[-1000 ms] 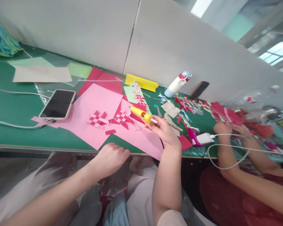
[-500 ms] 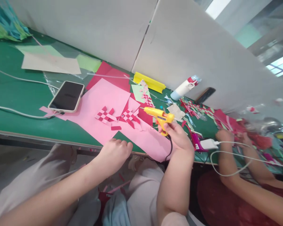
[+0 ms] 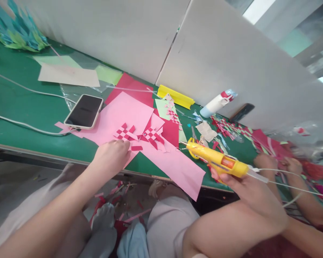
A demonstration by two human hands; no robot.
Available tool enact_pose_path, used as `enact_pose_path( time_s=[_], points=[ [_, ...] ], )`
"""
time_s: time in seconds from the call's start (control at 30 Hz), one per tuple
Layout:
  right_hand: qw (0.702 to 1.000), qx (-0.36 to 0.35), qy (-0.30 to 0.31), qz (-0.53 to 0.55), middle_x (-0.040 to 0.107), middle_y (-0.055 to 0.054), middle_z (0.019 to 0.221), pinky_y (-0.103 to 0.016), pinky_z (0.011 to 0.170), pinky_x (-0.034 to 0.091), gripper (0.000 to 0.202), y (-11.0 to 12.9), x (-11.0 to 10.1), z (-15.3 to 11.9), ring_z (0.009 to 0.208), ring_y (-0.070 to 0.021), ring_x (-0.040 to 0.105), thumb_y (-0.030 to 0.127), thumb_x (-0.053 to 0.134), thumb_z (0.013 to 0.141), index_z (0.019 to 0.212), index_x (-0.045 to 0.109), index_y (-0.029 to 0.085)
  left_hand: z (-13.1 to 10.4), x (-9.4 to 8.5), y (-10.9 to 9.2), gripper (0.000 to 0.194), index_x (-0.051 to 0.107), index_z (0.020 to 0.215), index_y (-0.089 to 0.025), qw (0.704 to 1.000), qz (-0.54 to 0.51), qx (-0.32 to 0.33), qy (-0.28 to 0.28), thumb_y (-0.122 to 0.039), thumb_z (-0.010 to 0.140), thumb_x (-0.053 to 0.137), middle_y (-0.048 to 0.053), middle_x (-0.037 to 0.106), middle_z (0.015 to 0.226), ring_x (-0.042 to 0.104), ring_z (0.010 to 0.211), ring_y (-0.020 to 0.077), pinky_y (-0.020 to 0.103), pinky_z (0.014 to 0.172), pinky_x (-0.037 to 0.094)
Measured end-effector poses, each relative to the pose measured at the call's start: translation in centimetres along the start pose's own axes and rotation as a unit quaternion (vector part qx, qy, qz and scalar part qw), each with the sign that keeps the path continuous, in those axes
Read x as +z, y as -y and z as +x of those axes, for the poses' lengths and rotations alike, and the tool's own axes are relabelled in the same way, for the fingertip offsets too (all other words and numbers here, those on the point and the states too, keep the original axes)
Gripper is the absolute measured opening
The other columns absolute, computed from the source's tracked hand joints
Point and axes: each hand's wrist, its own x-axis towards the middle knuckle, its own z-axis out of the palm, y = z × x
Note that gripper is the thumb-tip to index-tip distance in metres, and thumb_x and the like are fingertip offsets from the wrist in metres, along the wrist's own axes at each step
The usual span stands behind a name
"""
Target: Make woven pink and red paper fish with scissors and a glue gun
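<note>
My right hand (image 3: 242, 190) is wrapped around the handle of a yellow glue gun (image 3: 218, 157), lifted over the table's front edge with its nozzle to the left. A clear glue stick (image 3: 258, 175) pokes out of its back end. My left hand (image 3: 111, 156) rests on pink paper (image 3: 131, 104) with fingers curled, and whatever they may hold is hidden. Just above it lies a red-and-pink woven paper fish (image 3: 123, 132). Another woven fish (image 3: 152, 135) with an eye lies to its right. A small red paper strip (image 3: 136, 148) is beside my left fingertips.
A phone (image 3: 84, 111) on a white cable lies left on the green table (image 3: 51, 136). Behind are a yellow folded piece (image 3: 174, 96), a bottle (image 3: 216, 104) and a dark object (image 3: 242, 113). A co-worker's hands (image 3: 293, 166) handle red paper at right.
My right hand has moved right and toward me with the glue gun. My left hand has shifted left and up, from the table edge to beside the woven fish.
</note>
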Motion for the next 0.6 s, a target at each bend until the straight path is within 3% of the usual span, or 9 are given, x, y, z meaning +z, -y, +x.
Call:
enact_pose_path(
  time_s=[0.13,0.23,0.4,0.6],
  points=[
    [0.999,-0.028,0.026,0.008,0.073,-0.01,0.072,-0.038,0.067,0.061,0.037,1.8,0.6,-0.1,0.07,-0.0275,0.07,0.06,0.06,0.08,0.075,0.07,0.026,0.4,0.6,0.7,0.021,0.062,0.084,-0.017,1.0,-0.028,-0.005,-0.006,-0.024,0.089,0.043,0.008,0.069,0.078,0.066,0.074,0.0245,0.031,0.057,0.04],
    [0.998,-0.031,0.02,0.044,0.075,-0.01,0.085,-0.038,0.066,0.061,0.033,2.3,1.8,0.8,0.082,-0.0292,0.071,0.056,0.066,0.077,0.088,0.073,0.025,1.0,0.9,1.3,0.02,0.061,0.09,-0.015,0.998,-0.015,0.0,-0.062,-0.025,0.089,0.044,0.011,0.068,0.083,0.064,0.081,0.0255,0.034,0.069,0.045],
    [0.98,-0.037,0.134,0.143,0.074,-0.006,0.09,-0.033,0.071,0.059,0.025,2.6,4.4,3.9,0.082,-0.0242,0.069,0.047,0.067,0.079,0.087,0.071,0.023,2.2,2.0,1.9,0.032,0.057,0.11,-0.011,0.988,0.002,-0.034,-0.149,-0.034,0.089,0.05,0.018,0.065,0.103,0.058,0.1,0.0322,0.041,0.083,0.044],
    [0.964,0.001,0.152,0.217,0.068,-0.004,0.077,-0.027,0.064,0.054,0.037,1.5,6.9,6.4,0.07,-0.0174,0.063,0.052,0.066,0.079,0.092,0.069,0.017,3.1,2.9,1.7,0.04,0.054,0.113,-0.01,0.99,-0.025,-0.089,-0.108,-0.04,0.086,0.054,0.021,0.063,0.108,0.058,0.101,0.037,0.047,0.084,0.043]
  ],
)
